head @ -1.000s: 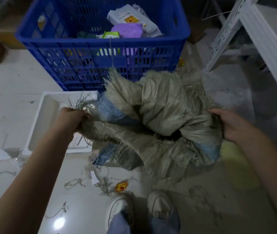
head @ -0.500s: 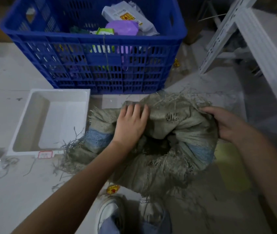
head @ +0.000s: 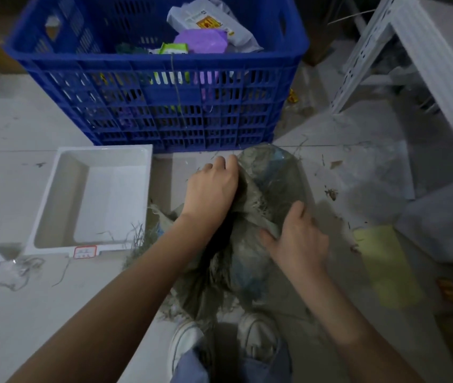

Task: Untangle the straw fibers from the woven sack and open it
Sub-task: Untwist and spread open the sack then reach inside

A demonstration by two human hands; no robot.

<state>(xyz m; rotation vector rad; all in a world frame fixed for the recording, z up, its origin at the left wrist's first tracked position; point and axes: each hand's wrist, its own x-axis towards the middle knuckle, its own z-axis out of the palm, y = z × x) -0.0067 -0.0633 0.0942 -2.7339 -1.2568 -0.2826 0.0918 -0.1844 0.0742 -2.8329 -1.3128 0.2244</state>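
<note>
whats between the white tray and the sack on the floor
In the head view, mostly bare floor, plus a tuft of loose straw fibers near the white tray's front corner, beside the sack.

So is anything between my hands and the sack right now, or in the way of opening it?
Nothing visible blocks them. The left hand and right hand are both already on the woven sack. Frayed straw fibers hang along its near edge, and the blue crate and white tray sit clear of it.
</note>
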